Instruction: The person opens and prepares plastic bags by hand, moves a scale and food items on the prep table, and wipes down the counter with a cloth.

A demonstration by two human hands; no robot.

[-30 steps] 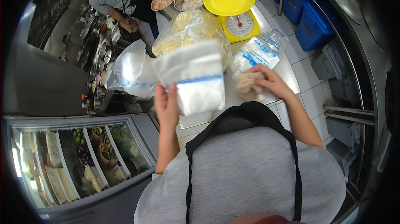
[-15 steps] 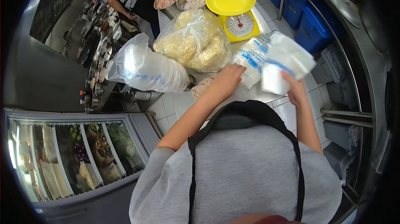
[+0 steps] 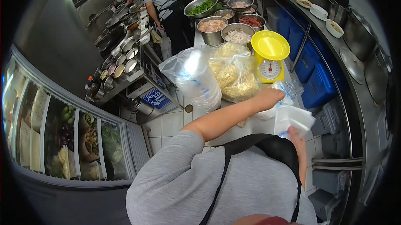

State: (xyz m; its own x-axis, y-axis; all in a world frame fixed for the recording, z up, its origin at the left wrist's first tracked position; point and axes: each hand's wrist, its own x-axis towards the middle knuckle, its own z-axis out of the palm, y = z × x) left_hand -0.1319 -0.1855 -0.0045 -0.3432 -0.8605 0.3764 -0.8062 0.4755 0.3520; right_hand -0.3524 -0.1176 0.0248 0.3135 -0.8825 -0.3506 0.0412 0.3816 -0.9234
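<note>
My left hand (image 3: 270, 99) reaches across the table with its fingers closed at a clear plastic package with blue print (image 3: 288, 89). In my right hand (image 3: 295, 136) is a folded stack of white plastic bags (image 3: 294, 119), gripped near its lower edge. Just beyond my left forearm sits a large knotted clear bag of yellow noodles (image 3: 236, 76). Left of it stands a bulky translucent bag (image 3: 194, 80) with whitish contents I cannot make out. A yellow dial scale (image 3: 271, 68) with a round yellow pan (image 3: 270, 45) stands behind the package.
Steel bowls hold green vegetables (image 3: 202, 8), pink meat (image 3: 212, 26) and pale pieces (image 3: 238, 36) at the table's far end. A co-worker (image 3: 163, 3) stands at the stove side. A glass-topped fridge (image 3: 75, 129) is at left; blue bins (image 3: 317, 74) are at right.
The view has shifted, showing more of the kitchen ahead. My left hand has moved right and forward onto the printed package. My right hand still holds the white bags, now lower and nearer my body.
</note>
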